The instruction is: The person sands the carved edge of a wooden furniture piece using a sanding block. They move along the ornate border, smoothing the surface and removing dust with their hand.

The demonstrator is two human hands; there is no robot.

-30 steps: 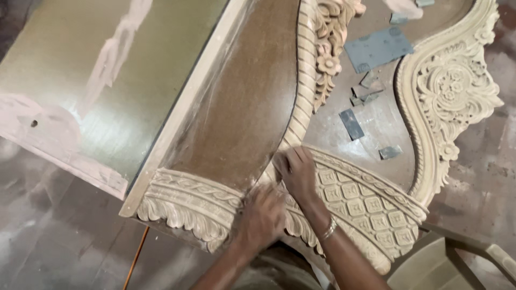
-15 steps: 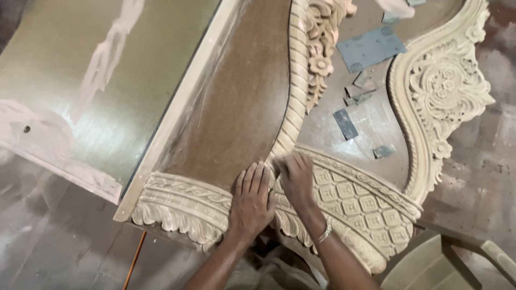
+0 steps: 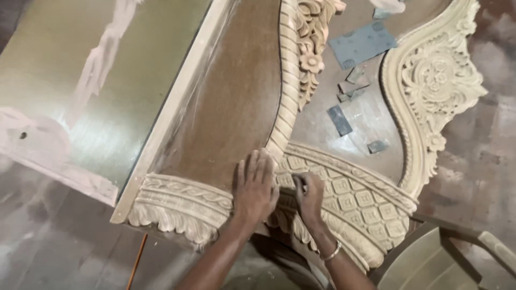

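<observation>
Pressing flat on the wood, the left hand [image 3: 255,188] lies with its fingers spread and extended, holding nothing, where the rope-moulded rib [image 3: 285,91] meets the carved lattice band [image 3: 355,204]. Just beside it, the right hand [image 3: 310,196] has its fingers curled tight around a small item, probably a scrap of sandpaper, too hidden to name with certainty; its knuckles rest on the lattice band near the junction. A metal bangle [image 3: 330,251] circles the right wrist.

The workpiece is a large carved wooden panel [image 3: 231,107], unfinished and pale at its ornament, lying face up and filling most of the view. A scalloped leaf border [image 3: 177,207] runs along its near edge, a floral scroll crest [image 3: 435,80] along its far right edge. Grey sandpaper pieces [image 3: 360,45] lie scattered on the flat brown field between rib and crest, well apart from both hands. A greenish sheet [image 3: 80,80] adjoins the panel on the left. A chair [image 3: 430,263] stands at lower right.

Judged risk: heavy or uneven rubbing at the junction could round off the crisp lattice edges, and a slip of the bracing palm could let the fingers scuff the adjacent rope moulding.
</observation>
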